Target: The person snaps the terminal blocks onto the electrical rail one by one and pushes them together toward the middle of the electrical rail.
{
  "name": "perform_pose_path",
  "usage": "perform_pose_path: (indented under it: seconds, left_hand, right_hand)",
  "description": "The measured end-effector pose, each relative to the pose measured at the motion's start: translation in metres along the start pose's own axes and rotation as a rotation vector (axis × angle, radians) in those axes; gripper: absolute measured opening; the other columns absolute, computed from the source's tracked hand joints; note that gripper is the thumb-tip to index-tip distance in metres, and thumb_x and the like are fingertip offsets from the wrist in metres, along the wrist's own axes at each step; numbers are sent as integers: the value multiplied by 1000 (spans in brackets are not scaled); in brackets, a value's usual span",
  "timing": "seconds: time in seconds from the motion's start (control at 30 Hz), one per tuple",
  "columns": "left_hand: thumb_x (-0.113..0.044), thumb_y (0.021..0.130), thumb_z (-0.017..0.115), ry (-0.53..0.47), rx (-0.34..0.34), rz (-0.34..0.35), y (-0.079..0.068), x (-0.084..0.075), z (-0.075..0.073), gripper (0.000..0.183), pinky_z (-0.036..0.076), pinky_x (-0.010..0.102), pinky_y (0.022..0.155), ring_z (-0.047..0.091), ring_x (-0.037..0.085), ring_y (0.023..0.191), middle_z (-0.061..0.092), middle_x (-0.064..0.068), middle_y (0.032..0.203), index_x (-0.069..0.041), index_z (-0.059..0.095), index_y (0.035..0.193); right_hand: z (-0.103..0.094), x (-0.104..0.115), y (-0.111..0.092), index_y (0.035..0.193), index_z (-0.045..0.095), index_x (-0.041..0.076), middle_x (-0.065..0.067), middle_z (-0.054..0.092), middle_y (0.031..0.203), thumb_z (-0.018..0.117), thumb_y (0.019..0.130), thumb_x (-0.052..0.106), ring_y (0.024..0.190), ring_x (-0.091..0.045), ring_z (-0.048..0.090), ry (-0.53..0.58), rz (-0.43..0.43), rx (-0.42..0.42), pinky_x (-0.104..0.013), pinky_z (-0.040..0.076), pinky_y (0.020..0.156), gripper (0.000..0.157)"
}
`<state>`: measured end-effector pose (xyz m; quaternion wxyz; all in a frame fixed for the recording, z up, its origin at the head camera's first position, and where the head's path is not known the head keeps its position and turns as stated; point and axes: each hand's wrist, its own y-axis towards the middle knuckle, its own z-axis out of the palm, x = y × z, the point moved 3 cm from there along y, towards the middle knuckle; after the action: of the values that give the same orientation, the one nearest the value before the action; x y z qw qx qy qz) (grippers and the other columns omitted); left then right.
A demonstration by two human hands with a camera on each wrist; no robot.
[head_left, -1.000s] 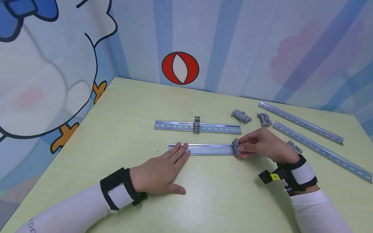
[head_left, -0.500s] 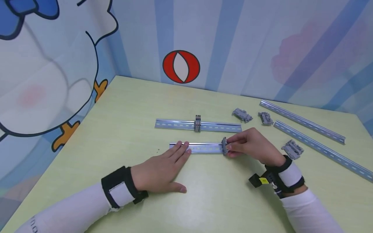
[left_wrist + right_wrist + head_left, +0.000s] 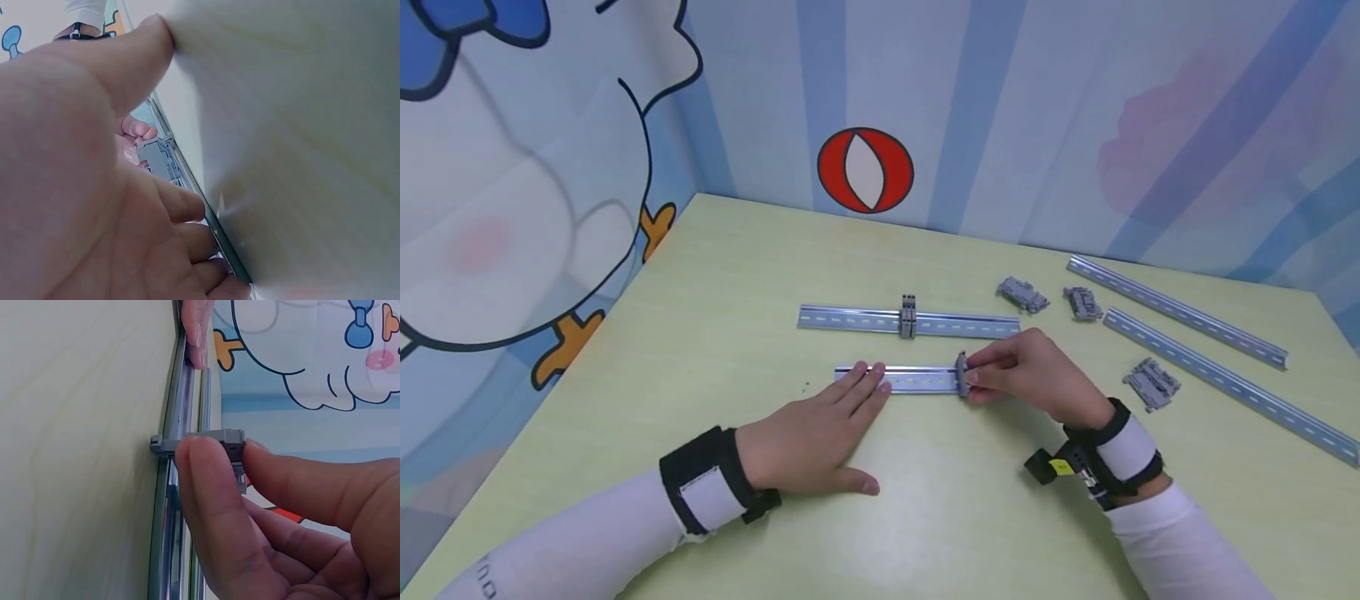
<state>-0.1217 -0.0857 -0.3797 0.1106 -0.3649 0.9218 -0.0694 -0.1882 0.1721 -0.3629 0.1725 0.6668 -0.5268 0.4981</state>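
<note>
the left hand (image 3: 808, 446) lies with its fingers straight over the near metal rail (image 3: 925, 381), close to that rail's left end, grasping nothing; flat fingers there probably serve to pin the strip against the surface (image 3: 925, 533) so that a push from the other side does not shift it. the right hand (image 3: 1037, 375) has its grip closed on a grey block (image 3: 961, 375), pinched between thumb and fingers. that block stands on edge across the near metal rail, to the right of the left hand, and the right wrist view shows the strip running on past it both ways. a pinch at the block's body, rather than a full fist, seems chosen to hold it square to the strip; whether it is fully latched cannot be told. just beyond, the far metal rail (image 3: 850, 318) lies nearly parallel, bearing a block cluster (image 3: 908, 317) set crosswise near its middle. three loose blocks (image 3: 1152, 384) lie to the right near two slanted rails (image 3: 1232, 386), apparently placed for the right hand's reach.
</note>
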Motion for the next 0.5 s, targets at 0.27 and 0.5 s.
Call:
perform_pose_path:
  seconds: [0.27, 0.5]
  left_hand:
    - [-67, 88, 53, 3, 0, 1, 0, 1, -1, 104, 21, 42, 122, 3, 33, 152, 3, 17, 166, -1, 13, 157]
    - [-68, 87, 53, -12, 10, -3, 0, 0, 0, 104, 22, 42, 122, 3, 32, 152, 2, 16, 166, -3, 12, 157]
  right_hand:
    - [5, 4, 1, 118, 67, -9, -25, 76, 101, 63, 94, 5, 82, -14, 77, 5, -16, 2, -31, 62, 77, 28]
    - [6, 3, -1, 119, 66, -10, -26, 76, 101, 62, 95, 5, 82, -15, 77, 14, -15, 4, -32, 62, 78, 28]
